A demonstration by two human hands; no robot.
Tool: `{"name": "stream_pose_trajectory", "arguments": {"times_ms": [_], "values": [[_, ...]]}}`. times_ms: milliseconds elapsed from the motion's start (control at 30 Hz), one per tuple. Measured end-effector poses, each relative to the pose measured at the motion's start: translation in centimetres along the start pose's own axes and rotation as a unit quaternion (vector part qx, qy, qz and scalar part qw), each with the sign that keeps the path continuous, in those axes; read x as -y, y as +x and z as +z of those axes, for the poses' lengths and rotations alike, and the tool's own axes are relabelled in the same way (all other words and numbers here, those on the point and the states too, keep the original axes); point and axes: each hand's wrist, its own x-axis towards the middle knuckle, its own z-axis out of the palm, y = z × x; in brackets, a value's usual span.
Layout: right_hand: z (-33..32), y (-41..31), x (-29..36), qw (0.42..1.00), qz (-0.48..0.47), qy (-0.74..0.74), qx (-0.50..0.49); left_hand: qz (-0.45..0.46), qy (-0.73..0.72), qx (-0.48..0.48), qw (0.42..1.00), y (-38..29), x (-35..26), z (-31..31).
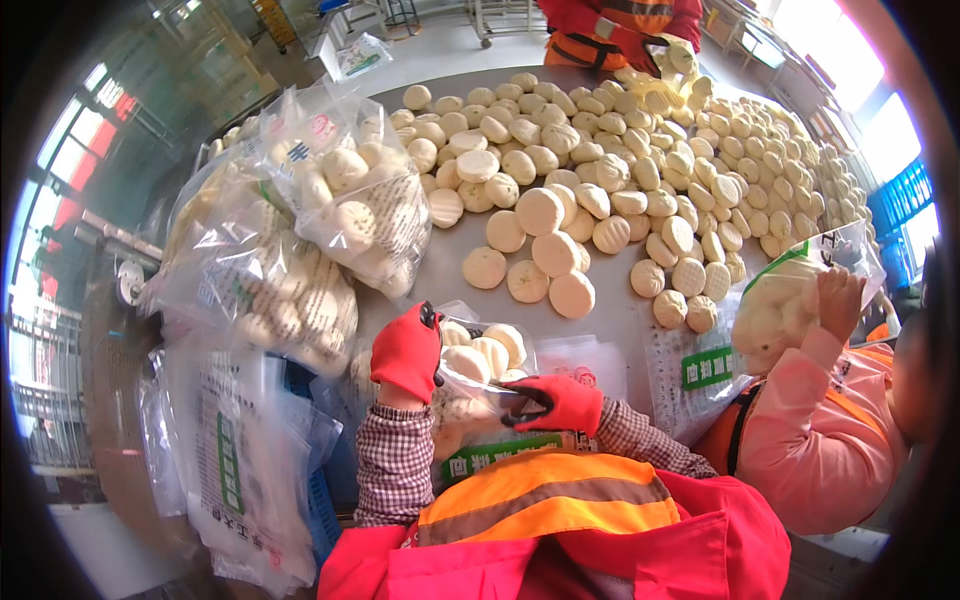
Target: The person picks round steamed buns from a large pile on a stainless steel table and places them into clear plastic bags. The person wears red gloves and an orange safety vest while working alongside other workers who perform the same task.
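A clear plastic bag of pale steamed buns (469, 412) lies in front of me, its mouth spread and buns showing at the opening. My left hand (411, 352), in a red and black work glove, grips the left side of the bag's mouth. My right hand (553, 403), gloved the same way, has its fingers on the bag's right rim. Just beyond the bag, loose round buns (555, 253) lie on the metal table (450, 270), some flat side up. They join a large heap of buns (637, 150) spreading to the far right.
Filled bags of buns (349, 187) stand at the left. Printed empty bags (240, 465) hang over a blue crate (322, 510) at the lower left; another printed bag (690, 367) lies at the right. A co-worker (817, 442) there holds a filled bag (780, 315). Another person (622, 37) handles a bag at the far edge.
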Motion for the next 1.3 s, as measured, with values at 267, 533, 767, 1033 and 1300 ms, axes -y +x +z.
{"name": "stream_pose_trajectory", "arguments": {"times_ms": [267, 533, 767, 1033, 1300], "values": [[0.0, -0.4, 7.9, 0.920, -0.278, -0.227, -0.157, -0.013, -0.177, -0.152, 0.972, -4.1, 2.3, -6.9], [-1.6, -4.4, 26.1, 0.724, -0.518, -0.412, -0.196, 0.062, -0.329, -0.384, 0.861, -14.3, 0.2, -23.5], [1.3, -3.1, 26.1, 0.726, -0.551, -0.376, -0.166, -0.066, -0.214, -0.330, 0.917, -18.0, 2.0, -22.1], [3.7, -3.2, 19.2, 0.821, -0.457, -0.339, -0.031, -0.154, 0.073, -0.229, 0.958, -15.2, 3.2, -19.2], [4.5, -3.7, 21.4, 0.775, -0.551, -0.305, -0.057, -0.112, 0.056, -0.191, 0.974, -10.1, 2.8, -19.5]]}}
